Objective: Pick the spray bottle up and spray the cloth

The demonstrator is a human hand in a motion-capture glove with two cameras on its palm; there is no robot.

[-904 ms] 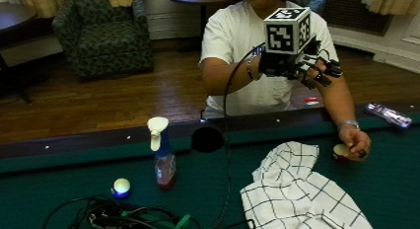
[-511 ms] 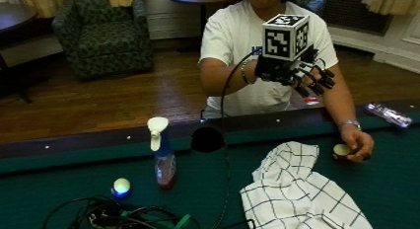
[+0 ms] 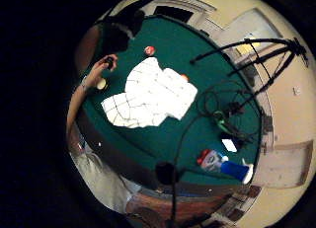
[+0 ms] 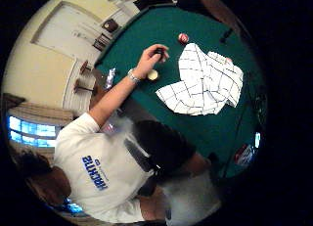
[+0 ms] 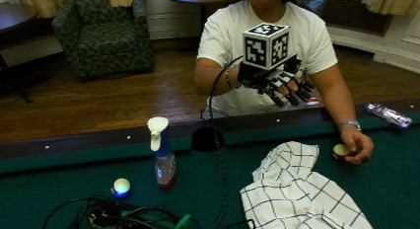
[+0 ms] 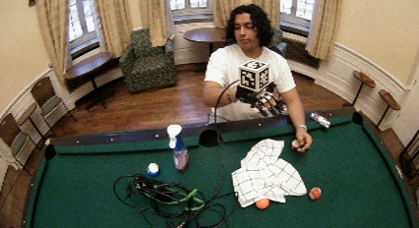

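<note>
The spray bottle (image 5: 162, 157), clear with reddish liquid and a white trigger head, stands upright on the green felt near the far rail, also seen as the spray bottle (image 3: 223, 164). The white cloth (image 5: 298, 194) with a black grid lies crumpled on the felt to its right; the palm views show the cloth (image 3: 150, 97) and cloth (image 4: 205, 81) from above. My gloved right hand (image 5: 275, 83) hangs in the air before the person's chest, above the rail, its fingers relaxed and spread, holding nothing. It is well apart from bottle and cloth.
The bare left hand (image 5: 354, 147) rests on a ball beside the cloth. A white ball (image 5: 121, 186) and a cable tangle (image 5: 124, 216) lie near the bottle. Two orange balls (image 6: 262, 203) lie by the cloth. A black pocket (image 5: 207, 138) interrupts the rail (image 5: 79, 142).
My gloved hand has come down and a little toward the bottle's side. Bottle, cloth and the bare hand have stayed put.
</note>
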